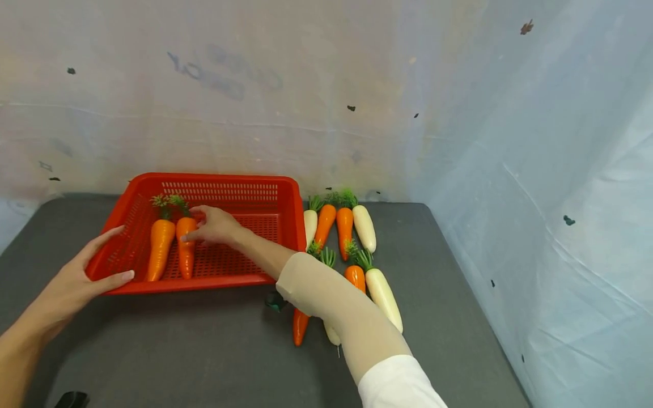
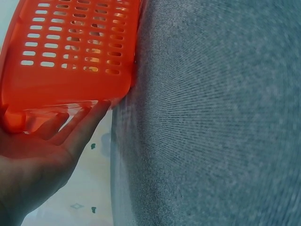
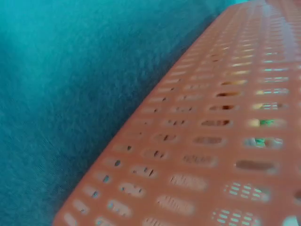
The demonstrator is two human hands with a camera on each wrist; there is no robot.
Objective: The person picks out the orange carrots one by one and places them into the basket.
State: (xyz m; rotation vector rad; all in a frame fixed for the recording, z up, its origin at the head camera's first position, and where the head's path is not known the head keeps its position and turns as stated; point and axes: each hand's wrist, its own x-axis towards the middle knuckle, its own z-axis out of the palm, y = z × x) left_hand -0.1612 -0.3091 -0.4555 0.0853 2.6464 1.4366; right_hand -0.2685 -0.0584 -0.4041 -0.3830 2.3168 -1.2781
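Note:
A red plastic basket [image 1: 214, 280] with slotted walls sits on the dark grey table. Two orange carrots with green tops lie in its left part, a left carrot [image 1: 160, 249] and a right carrot [image 1: 186, 258]. My left hand [image 1: 76, 281] holds the basket's front-left corner, thumb over the rim; the left wrist view shows fingers under the rim. Inside the basket, my right hand [image 1: 219, 226] is at the upper end of the right carrot, its thumb over the carrot and fingers spread near the greens. The right wrist view shows only slotted basket wall [image 3: 188, 160] and table.
Right of the basket lie several more carrots [image 1: 344, 229] and white radishes [image 1: 384, 294], partly hidden by my right arm. A dark object [image 1: 276, 301] is by the basket's front edge, another black one [image 1: 72, 399] at the lower left. A pale sheet [image 1: 306, 113] hangs behind the table.

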